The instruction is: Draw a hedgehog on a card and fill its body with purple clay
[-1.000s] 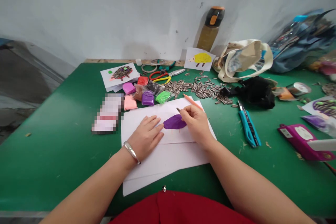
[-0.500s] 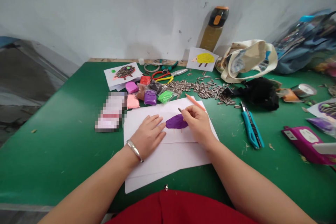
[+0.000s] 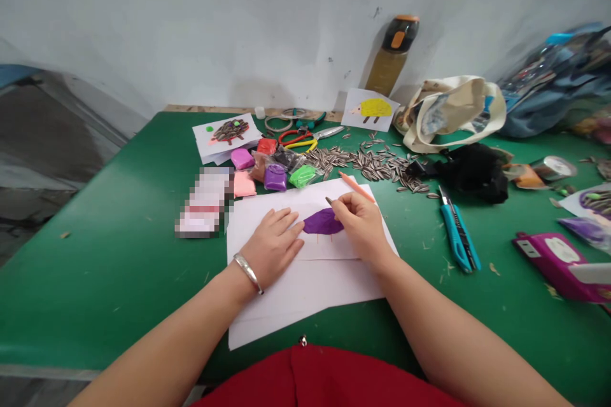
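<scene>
White paper [image 3: 305, 289] lies on the green table in front of me, with a flat purple clay oval [image 3: 319, 222] stuck on it above thin drawn leg lines. My left hand [image 3: 272, 245] rests flat on the paper, fingers stretched, its fingertips at the oval's left end. Between thumb and forefinger, my right hand [image 3: 358, 226] pinches a sunflower seed [image 3: 328, 200] just over the oval's upper right edge. That hand covers the oval's right end. An orange pencil [image 3: 356, 186] lies at the paper's top right, beyond my right hand.
Behind the paper are packets of coloured clay [image 3: 275, 178], loose sunflower seeds [image 3: 377, 162] and yellow-handled scissors [image 3: 305, 143]. Finished seed picture [image 3: 226, 133] stands back left. A blue utility knife [image 3: 458, 232] and a magenta box [image 3: 554, 261] lie right; a bottle [image 3: 389, 54] stands by the wall.
The view shifts very slightly. Both hands keep their places over the paper, and the seed stays pinched in my right hand.
</scene>
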`<state>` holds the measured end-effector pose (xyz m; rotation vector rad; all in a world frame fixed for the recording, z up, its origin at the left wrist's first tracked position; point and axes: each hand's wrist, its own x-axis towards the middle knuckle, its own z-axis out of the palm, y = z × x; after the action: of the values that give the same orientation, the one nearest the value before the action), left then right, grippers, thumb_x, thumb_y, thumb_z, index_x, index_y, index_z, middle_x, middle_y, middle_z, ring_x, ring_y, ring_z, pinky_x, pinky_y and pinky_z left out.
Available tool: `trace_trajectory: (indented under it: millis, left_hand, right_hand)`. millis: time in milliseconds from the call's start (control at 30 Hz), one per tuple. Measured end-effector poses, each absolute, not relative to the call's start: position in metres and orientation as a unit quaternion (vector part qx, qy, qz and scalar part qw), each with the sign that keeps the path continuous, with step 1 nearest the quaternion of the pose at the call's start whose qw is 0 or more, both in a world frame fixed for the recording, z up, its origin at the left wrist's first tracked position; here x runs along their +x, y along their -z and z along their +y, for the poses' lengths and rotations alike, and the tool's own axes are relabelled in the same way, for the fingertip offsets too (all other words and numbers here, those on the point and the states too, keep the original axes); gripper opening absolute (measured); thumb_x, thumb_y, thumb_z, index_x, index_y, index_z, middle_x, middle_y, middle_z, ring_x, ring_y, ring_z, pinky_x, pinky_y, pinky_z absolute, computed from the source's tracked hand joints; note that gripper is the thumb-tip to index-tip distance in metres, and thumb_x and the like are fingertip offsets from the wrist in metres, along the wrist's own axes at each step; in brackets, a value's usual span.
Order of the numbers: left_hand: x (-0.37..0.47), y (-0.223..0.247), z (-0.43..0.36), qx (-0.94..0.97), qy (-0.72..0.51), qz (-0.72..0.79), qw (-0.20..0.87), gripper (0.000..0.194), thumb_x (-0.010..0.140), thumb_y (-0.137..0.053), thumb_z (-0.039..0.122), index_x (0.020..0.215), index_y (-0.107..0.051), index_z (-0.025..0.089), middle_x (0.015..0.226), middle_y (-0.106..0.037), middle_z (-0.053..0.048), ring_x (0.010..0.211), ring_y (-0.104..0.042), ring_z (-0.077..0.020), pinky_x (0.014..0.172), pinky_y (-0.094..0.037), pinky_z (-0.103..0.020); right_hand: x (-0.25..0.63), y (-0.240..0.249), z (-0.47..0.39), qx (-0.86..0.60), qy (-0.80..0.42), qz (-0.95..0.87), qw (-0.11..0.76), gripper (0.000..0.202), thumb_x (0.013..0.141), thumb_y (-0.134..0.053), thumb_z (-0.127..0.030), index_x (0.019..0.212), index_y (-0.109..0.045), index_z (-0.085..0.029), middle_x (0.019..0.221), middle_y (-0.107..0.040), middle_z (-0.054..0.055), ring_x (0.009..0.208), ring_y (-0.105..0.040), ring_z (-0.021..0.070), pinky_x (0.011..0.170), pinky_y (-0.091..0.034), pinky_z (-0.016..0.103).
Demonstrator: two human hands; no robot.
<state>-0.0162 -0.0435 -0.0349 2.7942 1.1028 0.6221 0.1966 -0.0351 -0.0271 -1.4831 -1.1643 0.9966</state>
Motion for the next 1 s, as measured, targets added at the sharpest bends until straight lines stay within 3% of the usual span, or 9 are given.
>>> trace_trajectory:
  millis: [600,767,1000]
  left_hand:
    - [-0.0143,0.0373,-0.0443,0.923,-0.164,0.348,0.004,0.032,0.096,-0.047,0.030,0.119,-0.064,0.015,0.128,-0.061,-0.016,0.124,-0.050,-0.0338,0.104,-0.037,-0.059]
    - [-0.0159,0.0338,-0.0451,0.917,-0.166,0.359,0.047,0.042,0.096,-0.046,0.034,0.134,-0.052,0.016,0.132,-0.059,-0.015,0.127,-0.048,-0.0321,0.106,-0.035,-0.059]
    - [-0.0192,0.0346,-0.0441,0.922,-0.199,0.332,0.027,0.029,0.097,-0.046,0.029,0.112,-0.067,0.016,0.121,-0.066,-0.014,0.120,-0.056,-0.0317,0.102,-0.039,-0.059]
  right_hand:
    - [0.1973,0.0263,-0.0352,-0.606,-0.405,-0.484,0.484,0.022,0.079,-0.060,-0.038,0.066,-0.055,-0.021,0.060,-0.054,-0.002,0.057,-0.046,0.0142,0.054,-0.037,0.027]
    - [0.1974,0.0241,-0.0346,-0.600,-0.407,-0.480,0.493,0.023,0.079,-0.061,-0.038,0.065,-0.054,-0.021,0.060,-0.053,-0.002,0.057,-0.045,0.0138,0.054,-0.036,0.027]
    - [0.1976,0.0250,-0.0342,-0.598,-0.414,-0.478,0.492,0.023,0.079,-0.060,-0.039,0.065,-0.054,-0.021,0.059,-0.052,-0.003,0.055,-0.044,0.0133,0.053,-0.036,0.027]
